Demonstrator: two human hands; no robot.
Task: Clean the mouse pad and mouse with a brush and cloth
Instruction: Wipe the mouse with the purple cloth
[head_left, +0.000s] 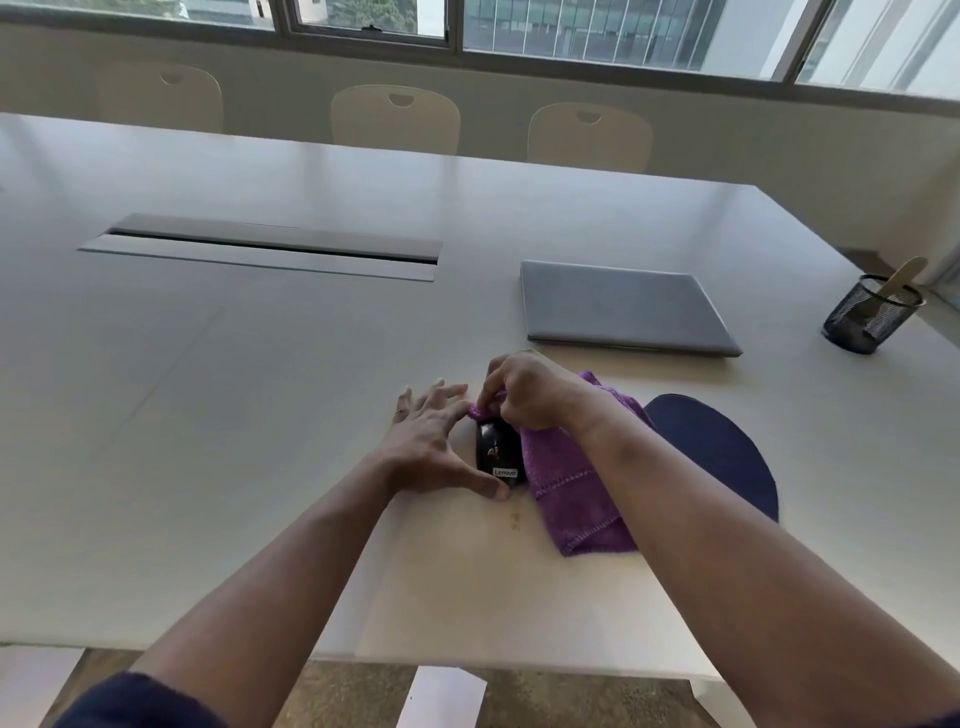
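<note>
A black mouse with a white label lies on the white table. My left hand rests beside it with straight, spread fingers, its thumb against the mouse's near end. My right hand pinches a purple cloth against the far end of the mouse. The cloth drapes down the mouse's right side onto the table. A dark blue rounded mouse pad lies to the right, partly hidden by my right forearm. A wooden handle, perhaps the brush, sticks out of the mesh cup.
A shut grey laptop lies beyond the hands. A black mesh cup stands at the far right near the table edge. A cable slot is set into the table at left. Three chairs line the far side.
</note>
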